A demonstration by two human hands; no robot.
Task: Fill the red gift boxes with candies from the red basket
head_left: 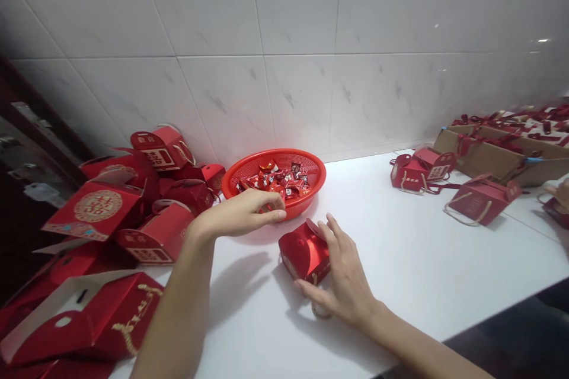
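Note:
On the white table a small red candy box [304, 256] has its top flaps folded in over the middle and a rope handle at its side. My right hand [344, 275] holds it from the right, thumb at the near side and fingers at the far edge. My left hand [242, 210] hovers at the near rim of a red plastic basket [231, 180], thumb and fingers curled together. Whatever is in those fingers is hidden or too small to name. Inside the basket lie many red-wrapped candies [288, 180].
Red boxes [95, 204], some with open tops, are piled at the left. Two finished-looking boxes [482, 198] [422, 170] stand at the right beside a cardboard carton [480, 154]. Another person's hand [562, 192] touches a box at the far right. A tiled wall [297, 100] rises behind.

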